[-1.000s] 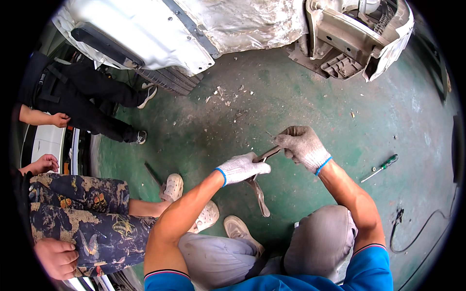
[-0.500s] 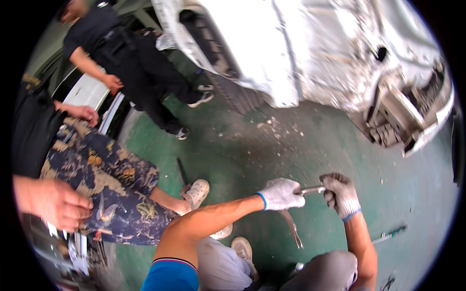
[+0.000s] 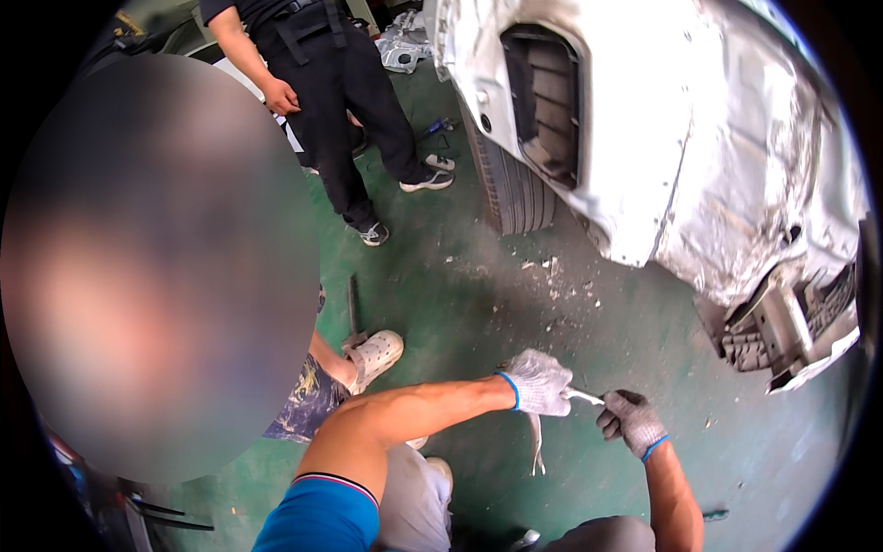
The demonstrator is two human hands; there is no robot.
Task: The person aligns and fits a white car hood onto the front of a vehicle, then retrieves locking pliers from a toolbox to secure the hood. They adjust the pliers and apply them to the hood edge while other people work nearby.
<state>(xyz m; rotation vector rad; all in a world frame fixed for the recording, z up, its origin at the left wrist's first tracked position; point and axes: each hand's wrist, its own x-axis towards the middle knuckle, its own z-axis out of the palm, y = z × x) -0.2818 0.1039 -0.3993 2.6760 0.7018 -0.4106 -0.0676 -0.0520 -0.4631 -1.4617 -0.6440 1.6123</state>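
My left hand (image 3: 540, 382), in a pale knit glove with a blue cuff, is closed around a metal tool. Its silvery rod-like end (image 3: 586, 396) sticks out to the right; the tool's exact kind cannot be made out. Below the same hand hangs a thin, slightly bent pale strip (image 3: 536, 446) with a forked tip, its upper end hidden by the glove. My right hand (image 3: 635, 424), in a dirtier grey glove, has its fingers curled at the rod's far end and appears to pinch it. Both hands are held out over the green floor (image 3: 497, 313).
A damaged white car body (image 3: 644, 120) with a tyre (image 3: 510, 184) stands at the far right. Debris (image 3: 561, 290) litters the floor beside it. A person in black trousers (image 3: 340, 110) stands at the back. Close on my left, a large blur covers another person; a clog (image 3: 375, 359) shows.
The view has shifted left, and the car sits farther right and lower. The nearby person at left looms larger. My hands stay on the tool, which now tilts down to the right.
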